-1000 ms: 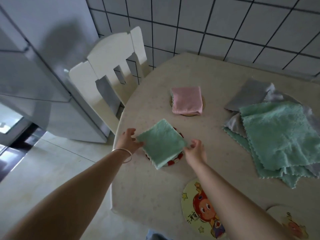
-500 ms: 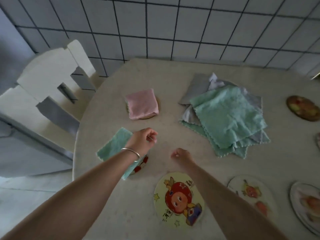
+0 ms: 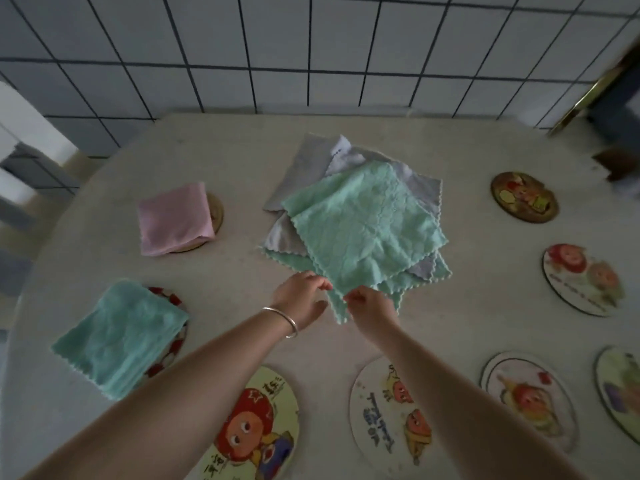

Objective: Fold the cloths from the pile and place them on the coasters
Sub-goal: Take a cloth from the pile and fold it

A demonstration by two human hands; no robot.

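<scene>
A pile of green and grey cloths (image 3: 363,216) lies in the middle of the table, a green cloth (image 3: 367,223) on top. My left hand (image 3: 301,299) and my right hand (image 3: 370,306) meet at the near corner of that top green cloth; both pinch its edge. A folded green cloth (image 3: 117,337) lies on a red-patterned coaster (image 3: 173,303) at the left. A folded pink cloth (image 3: 173,218) lies on a brown coaster (image 3: 216,213) behind it.
Bare picture coasters lie along the near edge (image 3: 256,431), (image 3: 384,410), (image 3: 526,400) and at the right (image 3: 581,278), (image 3: 524,197). The beige table (image 3: 242,150) meets a tiled wall (image 3: 311,53). A white chair (image 3: 20,133) stands at the far left.
Both hands left the folded green cloth on the left coaster, moved right to the pile and took hold of the top green cloth's near corner. The view swung right.
</scene>
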